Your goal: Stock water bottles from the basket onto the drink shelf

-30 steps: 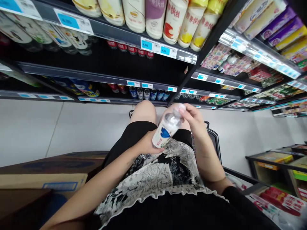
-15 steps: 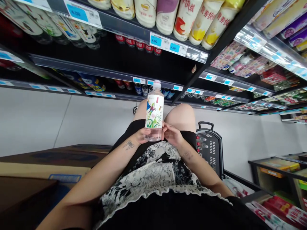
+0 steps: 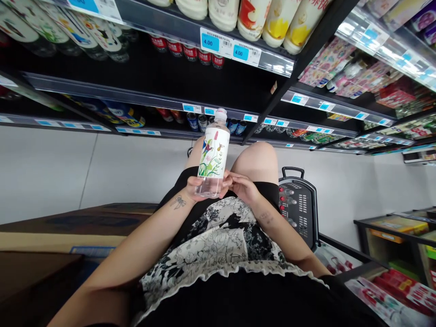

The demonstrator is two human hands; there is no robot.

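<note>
A clear plastic water bottle (image 3: 214, 152) with a pale cap and a white label of plants and birds stands in front of my knees, tilted slightly to the right. My left hand (image 3: 195, 188) is closed round its lower part, thumb on the near left side and fingertips showing at the right side. Just right of the bottle's base is my right hand (image 3: 244, 187). Its fingers are loosely stretched out towards the bottle and meet the left fingertips; it does not grip the bottle.
Black shelves (image 3: 102, 93) with drinks run across the front. Milk drink bottles (image 3: 254, 18) line the upper shelf. On the floor at right lies a black basket (image 3: 308, 227) holding several red-capped bottles. Cardboard boxes (image 3: 51, 240) stand at left, a low rack (image 3: 384, 222) at right.
The bottle has shifted slightly left and leans more to the right, with my left hand still round it. The view has moved a little closer to the shelves.
</note>
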